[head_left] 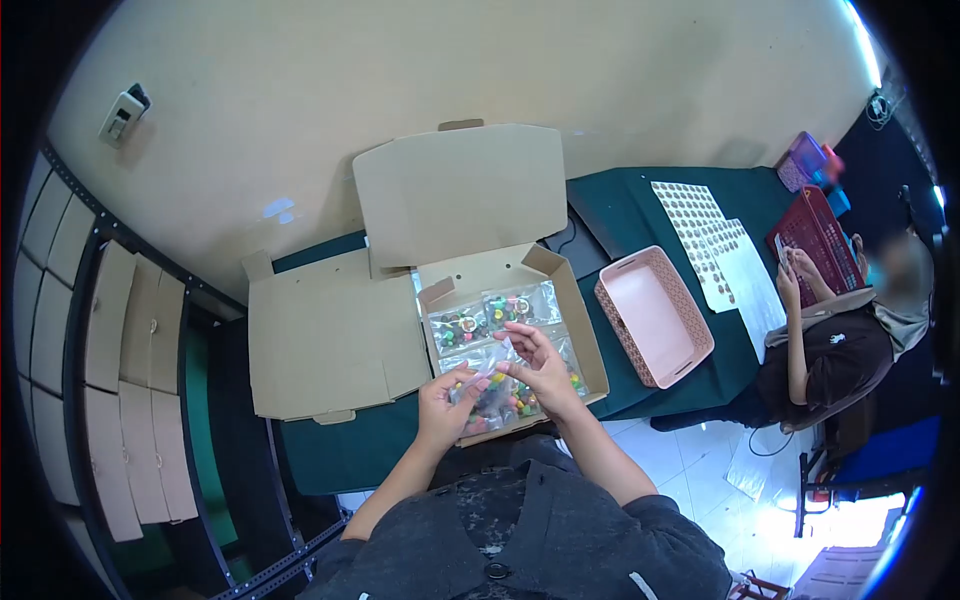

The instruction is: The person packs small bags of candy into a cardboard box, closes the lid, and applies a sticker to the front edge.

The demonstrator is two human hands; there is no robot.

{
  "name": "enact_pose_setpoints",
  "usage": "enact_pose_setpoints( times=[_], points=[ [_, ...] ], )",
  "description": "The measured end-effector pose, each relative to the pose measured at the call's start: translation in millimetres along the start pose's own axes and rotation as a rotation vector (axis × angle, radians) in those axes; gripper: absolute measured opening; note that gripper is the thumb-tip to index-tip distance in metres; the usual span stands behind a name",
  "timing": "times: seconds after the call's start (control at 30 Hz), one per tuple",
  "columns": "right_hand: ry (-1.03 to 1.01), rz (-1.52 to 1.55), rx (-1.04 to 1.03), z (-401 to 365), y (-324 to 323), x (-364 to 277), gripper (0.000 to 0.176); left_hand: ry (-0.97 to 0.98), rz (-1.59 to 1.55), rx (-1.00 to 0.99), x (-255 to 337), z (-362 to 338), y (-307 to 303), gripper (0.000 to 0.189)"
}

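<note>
Over an open cardboard box [592,350], both hands grip the top of a clear plastic bag [490,362]. My left hand [443,407] pinches it from the left, thumb and fingers together. From the right, my right hand [541,372] holds the bag's upper edge between thumb and fingers. Small colourful pieces show through the plastic below the hands, overlapping other bags in this view. Inside the box lie several more clear bags [524,303] of multicoloured small pieces, some with a round label. The box lid [460,195] stands up against the wall.
Another flattened cardboard box [330,335] lies left on the green-covered table [640,190]. Right of the box are a pink basket [657,315] and sticker sheets [690,235]. A person [835,330] sits at the far right. Shelves hold cardboard boxes [150,320] at left.
</note>
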State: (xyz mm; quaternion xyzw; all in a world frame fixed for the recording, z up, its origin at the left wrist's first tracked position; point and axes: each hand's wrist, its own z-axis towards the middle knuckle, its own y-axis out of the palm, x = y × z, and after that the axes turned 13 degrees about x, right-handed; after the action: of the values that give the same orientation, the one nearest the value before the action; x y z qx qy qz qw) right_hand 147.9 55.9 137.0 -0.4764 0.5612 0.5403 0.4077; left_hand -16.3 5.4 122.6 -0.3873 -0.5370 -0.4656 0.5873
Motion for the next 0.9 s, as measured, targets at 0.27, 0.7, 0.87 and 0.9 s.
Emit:
enact_pose_setpoints(
  times=[0.27, 0.7, 0.87, 0.9],
  points=[
    [-0.166, -0.137, -0.221, -12, -10, -9, 0.031, -0.174, -0.097, 0.016, -12, -5, 11, 0.016],
    [0.149, -0.15, -0.156, -11, -23, -21, 0.042, -0.058, -0.165, 0.007, -3, 16, 1, 0.033],
    [-0.244, -0.426, -0.113, -17, 0, -13, 0.042, -0.014, -0.043, -0.119, -3, 12, 7, 0.049],
    [-0.338, -0.41, -0.099, -19, 6, -6, 0.042, 0.032, -0.076, -0.119, 2, 7, 15, 0.053]
  ],
)
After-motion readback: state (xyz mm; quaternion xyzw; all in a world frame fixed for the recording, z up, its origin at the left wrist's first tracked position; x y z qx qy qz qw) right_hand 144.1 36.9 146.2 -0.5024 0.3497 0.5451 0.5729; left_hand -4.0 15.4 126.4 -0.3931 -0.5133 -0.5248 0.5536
